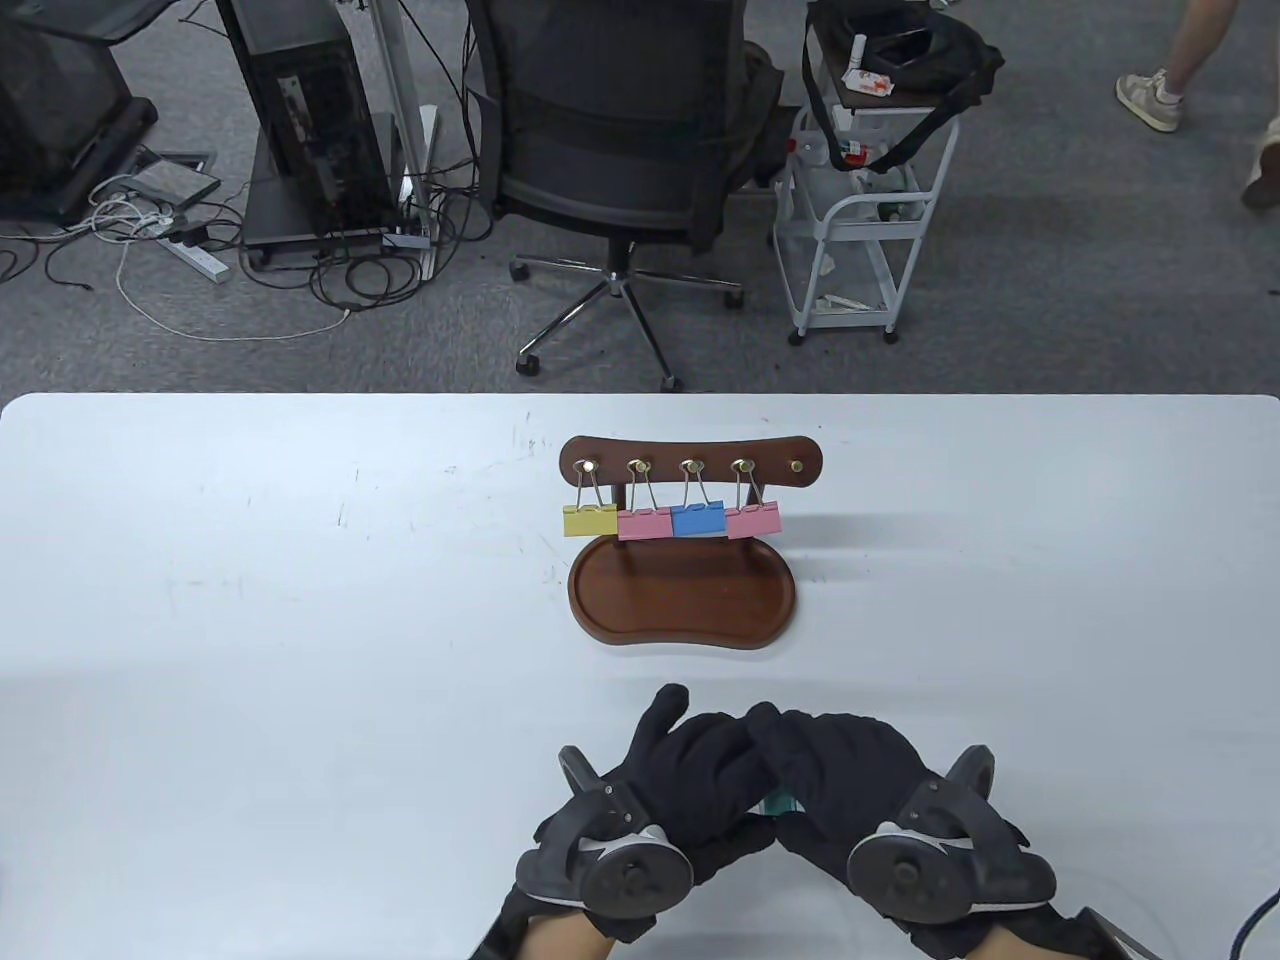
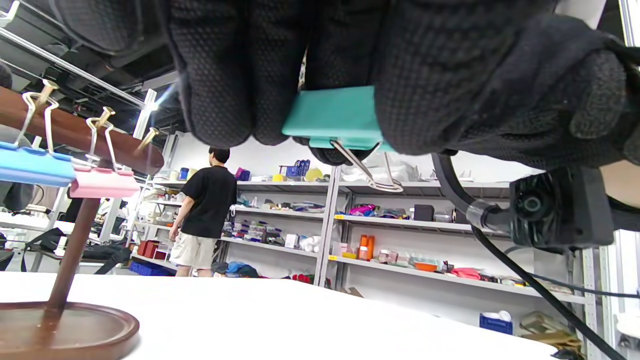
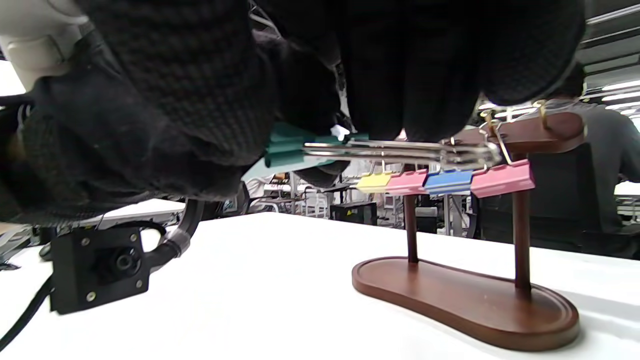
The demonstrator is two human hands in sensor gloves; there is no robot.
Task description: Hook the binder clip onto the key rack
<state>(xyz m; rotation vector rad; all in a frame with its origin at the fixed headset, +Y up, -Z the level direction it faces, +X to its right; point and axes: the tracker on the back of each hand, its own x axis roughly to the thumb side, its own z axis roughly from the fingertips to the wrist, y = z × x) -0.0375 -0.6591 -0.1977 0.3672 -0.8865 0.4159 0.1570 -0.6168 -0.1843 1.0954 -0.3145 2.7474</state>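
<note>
The wooden key rack [image 1: 690, 462] stands mid-table on its oval base tray [image 1: 683, 600]. Yellow [image 1: 590, 520], pink [image 1: 645, 524], blue [image 1: 698, 520] and pink [image 1: 753, 520] binder clips hang from its hooks. The rightmost hook [image 1: 797, 466] is bare. My left hand [image 1: 700, 760] and right hand [image 1: 830, 770] meet near the table's front edge, in front of the rack. Together they hold a teal binder clip [image 1: 780, 803]. In the left wrist view my fingers grip its teal body [image 2: 332, 117]. In the right wrist view its wire handles [image 3: 400, 150] stick out under my right fingers toward the rack [image 3: 525, 132].
The white table [image 1: 250, 600] stretches wide on both sides of the rack. Beyond its far edge stand an office chair [image 1: 620, 130] and a white cart [image 1: 860, 220]. The right wrist's camera and cable [image 2: 545, 210] hang close beside my left hand.
</note>
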